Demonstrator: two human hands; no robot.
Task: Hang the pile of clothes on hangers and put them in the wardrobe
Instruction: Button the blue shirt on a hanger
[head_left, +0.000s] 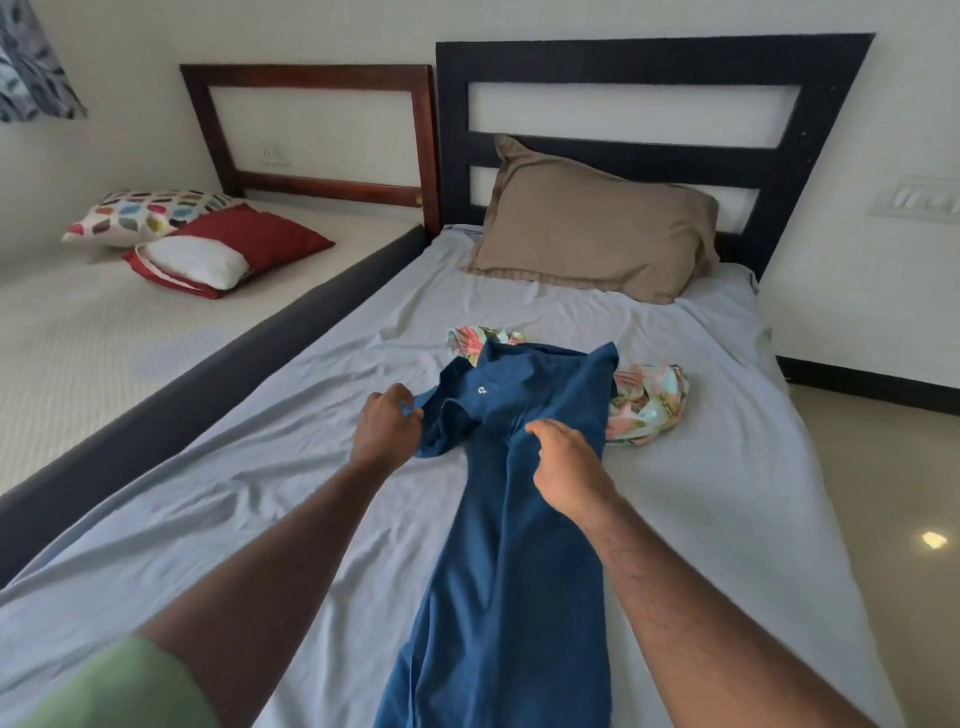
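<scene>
A dark blue polo shirt (509, 519) lies lengthwise on the bed's pale blue sheet (701, 467), collar end away from me. My left hand (387, 428) pinches the edge of its left sleeve. My right hand (563, 467) grips a fold of cloth near the middle of the chest. Under the far end of the shirt lies a crumpled floral garment (647, 402), with part of it showing behind the collar. No hanger and no wardrobe are in view.
A tan pillow (592, 228) leans against the black headboard (654, 62). To the left stands a second bed (104, 332) with a red pillow (260, 236) and a patterned cushion (145, 213). Tiled floor (883, 493) runs along the right.
</scene>
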